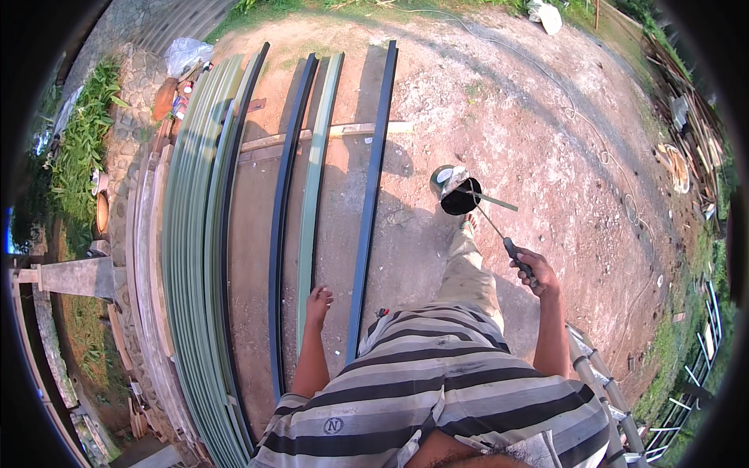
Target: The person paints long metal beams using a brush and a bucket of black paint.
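My right hand (537, 273) is closed round the dark handle of a tool with a long thin metal shaft (493, 225). The shaft runs into the mouth of a paint can (460, 201) that is black inside; the tool's tip is hidden there. A flat green strip (496, 201) sticks out over the can's rim. My left hand (319, 303) hangs with loosely bent fingers and nothing in it. It is nearest to a light green beam (317, 171), and I cannot tell whether it touches it. Dark blue-black beams (376, 171) lie on either side.
Many green beams (191, 210) lie side by side at the left. A wooden batten (359, 130) runs crosswise under the spaced beams. My foot (469, 221) is just below the can. A ladder-like frame (601, 374) stands at lower right. A thin cord (573, 113) trails over the ground.
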Tool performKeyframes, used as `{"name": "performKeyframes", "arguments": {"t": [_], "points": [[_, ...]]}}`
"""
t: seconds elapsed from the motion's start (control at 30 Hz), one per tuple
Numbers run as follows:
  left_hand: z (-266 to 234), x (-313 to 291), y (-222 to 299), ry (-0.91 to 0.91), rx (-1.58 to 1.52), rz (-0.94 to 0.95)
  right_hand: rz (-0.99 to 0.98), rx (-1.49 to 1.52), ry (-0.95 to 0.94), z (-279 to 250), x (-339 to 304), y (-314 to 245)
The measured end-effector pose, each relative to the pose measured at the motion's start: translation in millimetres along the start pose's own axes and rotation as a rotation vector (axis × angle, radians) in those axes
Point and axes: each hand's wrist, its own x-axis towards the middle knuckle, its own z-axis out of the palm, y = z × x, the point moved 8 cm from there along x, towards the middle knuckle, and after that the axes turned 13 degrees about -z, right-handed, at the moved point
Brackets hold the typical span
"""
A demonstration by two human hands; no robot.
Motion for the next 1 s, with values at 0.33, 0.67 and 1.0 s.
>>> {"name": "performKeyframes", "arguments": {"t": [0.33, 0.67, 1.0], "points": [[137.6, 2.3, -19.7, 0.011, 0.156, -0.362, -0.015, -0.102, -0.225, 2.7, 259.7, -199.9], [250.0, 12.0, 150.3, 0.164, -0.296, -0.342, -0.006, -0.379, -0.471, 83.9, 440.7, -374.2], [302.5, 84.9, 91.8, 0.171, -0.596, -0.739, 0.096, -0.681, -0.644, 221.6, 555.1, -441.7]]}}
